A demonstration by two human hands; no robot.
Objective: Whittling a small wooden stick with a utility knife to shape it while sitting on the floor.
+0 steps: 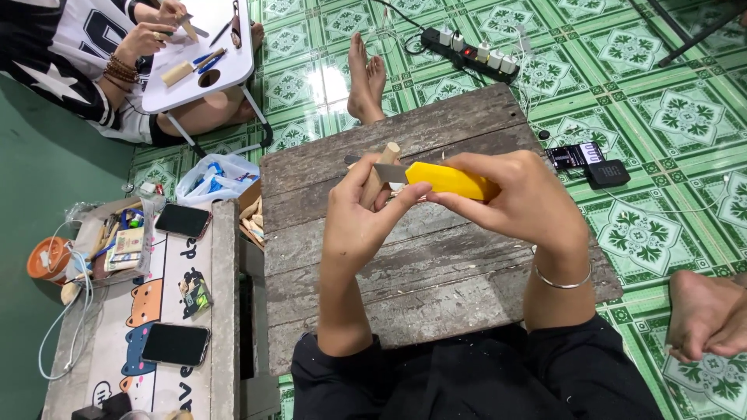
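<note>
Wooden stick (379, 173) gripped by left hand (359, 218); right hand (523, 198) clasps yellow-handled knife (436, 179) above mid-desk (436, 288), its edges well apart.

Both forearms reach forward, bare below black sleeves, wrists close together. The left hand (359, 214) is closed, thumb up and fingers (397, 204) curled inward. The right hand (520, 198) is clenched knuckles up, a thin bangle on its wrist.

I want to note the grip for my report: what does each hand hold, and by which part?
The left hand holds a short wooden stick around its lower part. The right hand holds a knife by its yellow handle, blade against the stick.
</note>
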